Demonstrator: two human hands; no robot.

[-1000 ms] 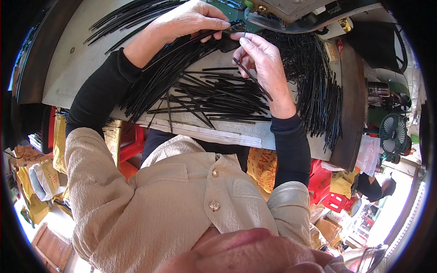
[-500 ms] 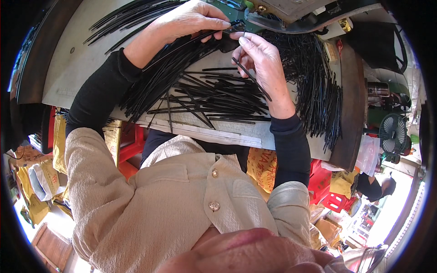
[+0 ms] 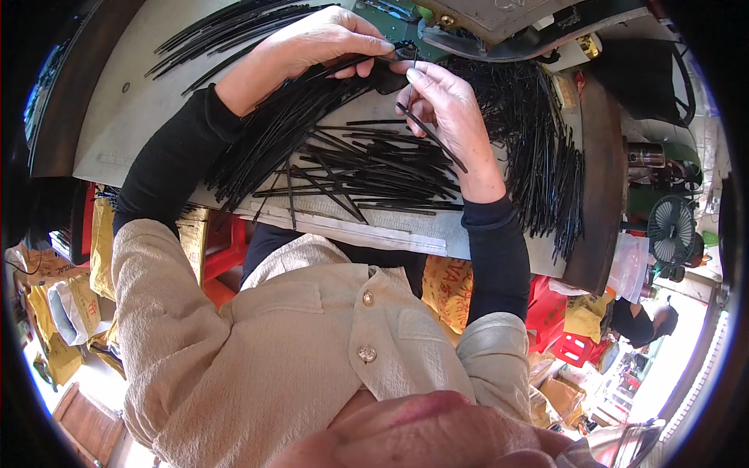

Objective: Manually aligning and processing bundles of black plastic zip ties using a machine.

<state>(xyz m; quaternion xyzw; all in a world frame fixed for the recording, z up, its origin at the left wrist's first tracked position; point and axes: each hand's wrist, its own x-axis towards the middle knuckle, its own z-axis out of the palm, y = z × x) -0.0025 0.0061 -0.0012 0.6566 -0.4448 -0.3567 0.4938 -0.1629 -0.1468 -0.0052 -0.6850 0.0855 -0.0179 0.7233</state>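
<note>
Gripping a thick bundle of black strips (image 3: 273, 132) near its far end, the left hand (image 3: 328, 39) lies at the far middle of the pale grey surface (image 3: 133, 117), its fingers curled down over the bundle and its thumb pressed against it. The bundle runs from that hand toward the near left, fanning out until its ends overhang the near edge of the surface. The right hand (image 3: 449, 117) sits just to the right of the left hand, fingertips almost meeting it; it pinches a single black strip (image 3: 433, 139) between thumb and fingers, and that strip slants across the palm toward the near right. Both forearms wear black sleeves under a cream buttoned vest (image 3: 312, 343).

Between the two forearms a loose heap of black strips (image 3: 367, 168) lies crisscrossed on the surface, touching the fanned bundle on its left. To the right of the right hand, a larger mass of strips (image 3: 546, 156) drapes over the right end of the surface. A few more strips (image 3: 218, 31) lie at the far left. A dark metal machine (image 3: 507, 31) stands at the far edge, just beyond the fingertips. A small fan (image 3: 671, 230) stands at the right, beyond the surface.
</note>
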